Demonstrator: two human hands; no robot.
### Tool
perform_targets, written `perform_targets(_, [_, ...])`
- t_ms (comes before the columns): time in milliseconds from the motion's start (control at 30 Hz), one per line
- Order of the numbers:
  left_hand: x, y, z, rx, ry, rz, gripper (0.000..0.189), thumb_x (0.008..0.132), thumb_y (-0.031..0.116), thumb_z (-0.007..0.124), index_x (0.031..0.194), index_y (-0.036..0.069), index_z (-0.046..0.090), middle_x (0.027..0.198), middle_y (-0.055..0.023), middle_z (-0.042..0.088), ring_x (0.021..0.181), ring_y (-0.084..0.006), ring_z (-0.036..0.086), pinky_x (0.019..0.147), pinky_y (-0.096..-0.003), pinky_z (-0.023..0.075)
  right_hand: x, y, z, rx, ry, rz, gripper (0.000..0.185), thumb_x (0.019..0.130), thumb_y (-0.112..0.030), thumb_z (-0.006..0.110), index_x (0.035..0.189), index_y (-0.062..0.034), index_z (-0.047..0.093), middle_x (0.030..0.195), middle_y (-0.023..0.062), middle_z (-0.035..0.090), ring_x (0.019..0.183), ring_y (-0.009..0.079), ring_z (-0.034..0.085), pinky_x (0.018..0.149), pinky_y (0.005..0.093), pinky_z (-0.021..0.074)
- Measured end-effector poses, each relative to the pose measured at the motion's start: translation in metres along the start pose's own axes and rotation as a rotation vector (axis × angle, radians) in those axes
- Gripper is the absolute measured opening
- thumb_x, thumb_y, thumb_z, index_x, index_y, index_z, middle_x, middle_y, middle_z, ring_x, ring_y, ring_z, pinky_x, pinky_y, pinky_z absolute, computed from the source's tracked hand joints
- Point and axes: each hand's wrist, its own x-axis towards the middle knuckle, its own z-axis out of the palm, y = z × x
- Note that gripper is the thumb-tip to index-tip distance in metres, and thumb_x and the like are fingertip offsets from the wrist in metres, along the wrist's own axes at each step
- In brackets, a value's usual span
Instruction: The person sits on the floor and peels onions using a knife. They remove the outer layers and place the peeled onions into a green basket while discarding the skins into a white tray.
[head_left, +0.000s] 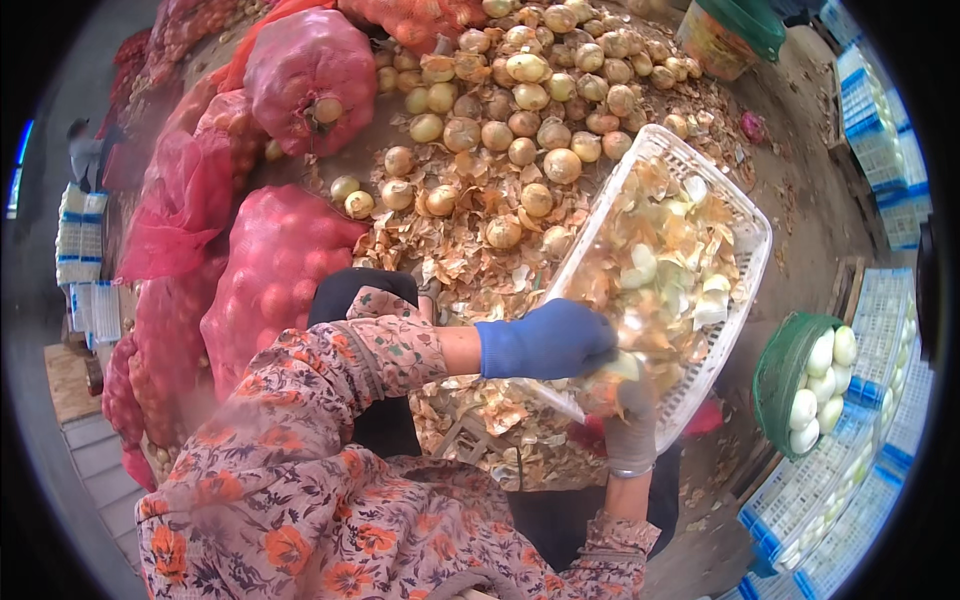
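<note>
My left hand (555, 341), in a blue knitted glove, curls its fingers over the top of an onion (616, 372). From below, my right hand (631, 427), in a greyish glove, holds the same onion. Brown papery skin hangs about the onion, and the fingertips are partly hidden and blurred. Both hands are over the near end of a white plastic crate (752, 255), which lies tilted before me. Loose onion skins (660, 255) and pale peel pieces fill much of the crate. No tool can be made out in either hand.
Unpeeled onions (525, 124) lie heaped ahead among scattered skins (465, 247). Red mesh sacks of onions (277, 270) crowd the left. On the right stand a green-netted container of peeled onions (795, 382) and stacked white-and-blue crates (810, 465). A bucket (724, 41) is at far right; a person (84, 154) stands far left.
</note>
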Motion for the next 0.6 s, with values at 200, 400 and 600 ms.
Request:
perform_targets(200, [0.008, 0.015, -0.012, 0.224, -0.035, 0.059, 0.019, 0.083, 0.025, 0.064, 0.088, 0.008, 0.058, 0.082, -0.0077, 0.058, 0.063, -0.0286, 0.063, 0.053, -0.0408, 0.0507, -0.002, 0.014, 0.005, 0.004, 0.023, -0.076, 0.038, 0.100, -0.031, 0.050, 0.120, 0.0021, 0.051, 0.111, 0.0114, 0.058, 0.098, 0.0197, 0.061, 0.089, 0.0347, 0.0537])
perform_targets(400, [0.020, -0.001, -0.005, 0.510, 0.061, 0.078, 0.025, 0.088, 0.032, 0.062, 0.086, 0.007, 0.057, 0.078, -0.0044, 0.057, 0.058, -0.0216, 0.062, 0.044, -0.0349, 0.0464, 0.005, -0.016, 0.028, 0.182, 0.155, -0.003, 0.057, 0.072, -0.020, 0.076, 0.120, 0.0035, 0.056, 0.105, 0.0111, 0.065, 0.096, 0.0213, 0.065, 0.086, 0.0340, 0.0548])
perform_targets(600, [0.021, -0.008, -0.007, 0.499, 0.005, -0.066, 0.020, 0.087, 0.026, 0.062, 0.086, 0.006, 0.058, 0.079, -0.0067, 0.058, 0.060, -0.0256, 0.063, 0.049, -0.0386, 0.0486, -0.005, -0.012, 0.022, -0.140, 0.192, -0.108, 0.066, 0.071, -0.025, 0.078, 0.126, 0.0020, 0.054, 0.103, 0.0086, 0.063, 0.091, 0.0170, 0.062, 0.080, 0.0296, 0.0526])
